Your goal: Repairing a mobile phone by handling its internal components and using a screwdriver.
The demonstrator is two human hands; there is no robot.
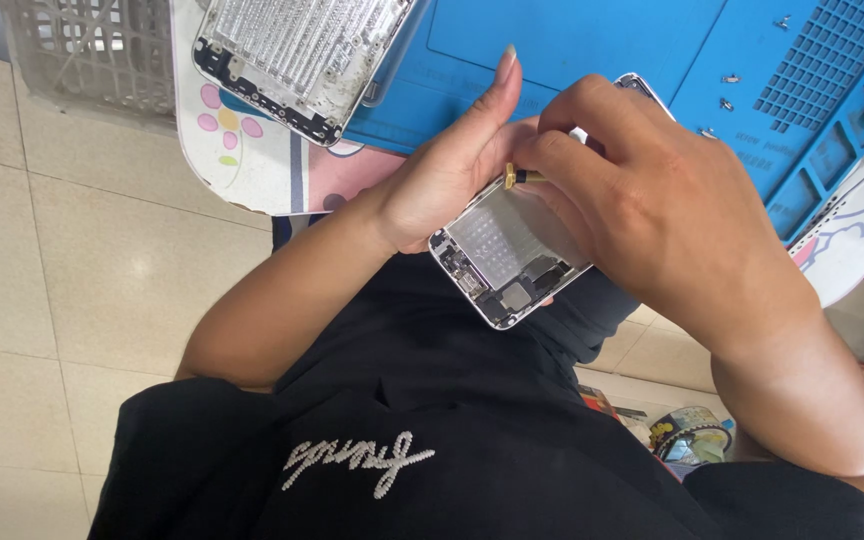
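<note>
- Nearest us: black shirt [452, 440], lap level, with a tiled floor [72, 260] to the left.
- Just beyond, an opened phone shell [512, 255] is held in the air over the lap, short of the table edge, inner side up. We judge it is held off the table so it can be tilted toward the eye.
- Left hand [447, 165] cups the shell from beneath and along its left edge; the fingers are curled round it, with one finger standing straight up, clear of the work. Clamped on the shell.
- Right hand [642, 200] comes over the top of the shell, fingers bunched tightly round a small screwdriver [520, 177]; only its brass-coloured collar and dark shank show between the two hands. The tip is hidden, so we cannot tell which spot it meets.
- The two hands are close together, touching or nearly so above the shell.
- Farther: blue work mat [592, 50] on the table [252, 170], with a few loose screws [727, 90] lying on it, probably parked there so they do not roll.
- Farthest, top left: a second metal phone back [297, 55] lies partly on the mat, and a grey basket [92, 55] stands beside it.
</note>
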